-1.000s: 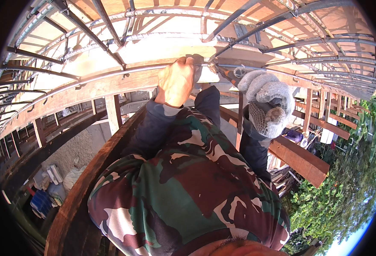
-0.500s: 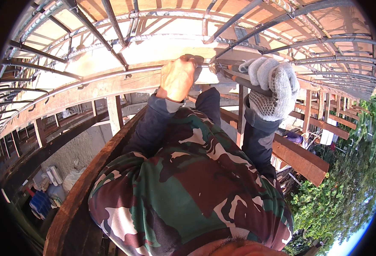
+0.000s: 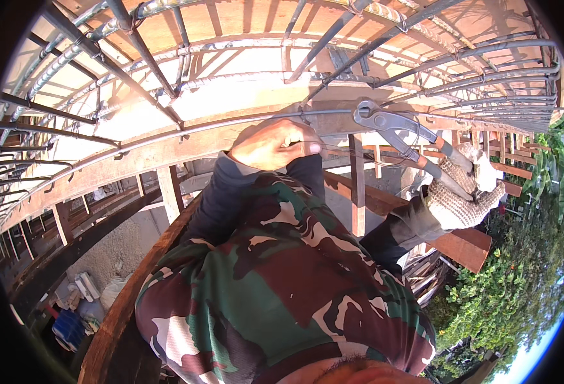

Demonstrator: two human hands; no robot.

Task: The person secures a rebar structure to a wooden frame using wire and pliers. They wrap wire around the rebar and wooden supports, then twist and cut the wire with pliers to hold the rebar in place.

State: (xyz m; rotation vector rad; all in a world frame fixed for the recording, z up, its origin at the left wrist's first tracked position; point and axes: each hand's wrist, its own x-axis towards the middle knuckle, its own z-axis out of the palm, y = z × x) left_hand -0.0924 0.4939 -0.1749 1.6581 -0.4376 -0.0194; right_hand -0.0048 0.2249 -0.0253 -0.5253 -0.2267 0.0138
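Observation:
My bare left hand [image 3: 275, 146] is closed, thumb and fingers pinched together beside the long thin steel bar [image 3: 231, 118]. Thin dark tie wire [image 3: 375, 153] runs from its fingertips to the right. In a grey-white knit glove, my right hand [image 3: 464, 189] grips a pair of pincers [image 3: 394, 131] by the handles. Their handles are spread apart, and the rounded jaws point up and left, close to the bar. A small twist of wire [image 3: 303, 115] sits on the bar just above my left hand.
A cage of reinforcing bars [image 3: 179, 89] spans the far side against orange-brown boards [image 3: 243, 19]. Below run a timber beam [image 3: 119, 153], upright posts [image 3: 357, 192] and a slanting plank [image 3: 128, 275]. A thick timber end [image 3: 464, 249] juts out at right, above green foliage [image 3: 487, 313].
My right hand has moved right and down, carrying the pincers away from the bar, and their handles have spread. My left hand has dropped slightly off the bar and turned.

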